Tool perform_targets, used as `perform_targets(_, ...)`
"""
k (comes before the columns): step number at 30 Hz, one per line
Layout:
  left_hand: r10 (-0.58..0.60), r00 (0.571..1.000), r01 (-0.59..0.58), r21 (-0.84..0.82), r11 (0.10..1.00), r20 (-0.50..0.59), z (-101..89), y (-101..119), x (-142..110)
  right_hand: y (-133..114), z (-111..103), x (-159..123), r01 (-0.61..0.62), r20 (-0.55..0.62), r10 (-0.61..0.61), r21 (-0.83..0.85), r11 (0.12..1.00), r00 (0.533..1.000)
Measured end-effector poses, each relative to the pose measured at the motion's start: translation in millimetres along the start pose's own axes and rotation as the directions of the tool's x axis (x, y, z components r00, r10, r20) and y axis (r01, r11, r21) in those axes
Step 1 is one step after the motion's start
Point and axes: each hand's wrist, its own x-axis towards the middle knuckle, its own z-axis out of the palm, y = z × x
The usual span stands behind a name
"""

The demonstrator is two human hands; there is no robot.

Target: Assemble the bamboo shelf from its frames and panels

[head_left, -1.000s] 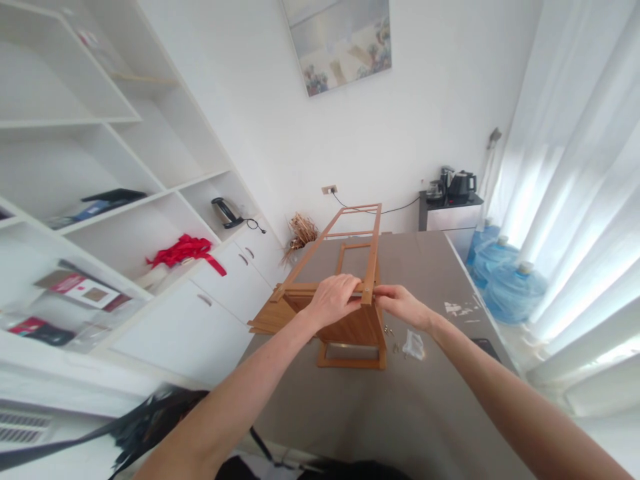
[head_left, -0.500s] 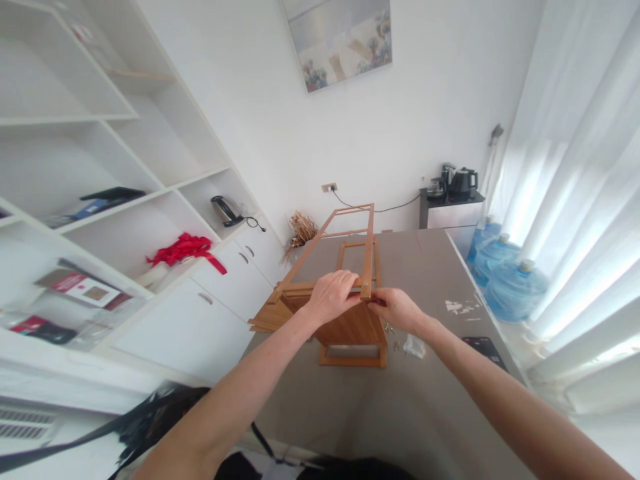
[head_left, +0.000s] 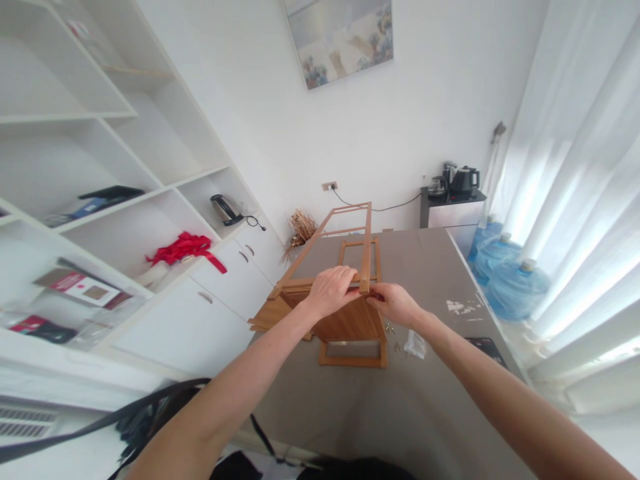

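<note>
Head view shows left hand [head_left: 332, 291] curled around wooden frame [head_left: 367, 257].

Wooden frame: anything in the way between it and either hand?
Nothing visible: the left hand grips the near rail of the wooden frame, and the right hand is at its near right corner.

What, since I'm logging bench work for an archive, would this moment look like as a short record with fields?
Left hand: gripping the near crossbar of the wooden frame
Right hand: fingers at the frame's near right corner; any small item in them can't be made out
Surface: gray table
Loose on table: small metal-looking pieces, clear plastic bag, dark flat object
Right background: blue water bottles
Left shelving: red ribbon, kettle
</note>
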Motion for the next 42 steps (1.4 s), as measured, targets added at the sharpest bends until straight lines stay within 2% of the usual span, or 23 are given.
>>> perform_targets(14, 0.005, 1.000, -0.005, 0.003, 1.000, 0.016, -0.5, -6.4, 5.7, 3.3, 2.0, 6.8, 0.000, -0.006, 0.000, -0.003, 1.000, 1.000)
perform_targets(24, 0.003, 1.000, -0.003, -0.024, 1.000, 0.008, 5.7, -4.9, 6.9, 8.9, 3.0, 6.1, -0.002, -0.001, 0.002, -0.005, 1.000, 1.000)
perform_targets(42, 0.002, 1.000, -0.002, -0.023, 1.000, 0.017, 5.8, -0.4, 10.1, 13.3, -0.1, 3.9, 0.007, -0.001, -0.007, -0.013, 1.000, 1.000)
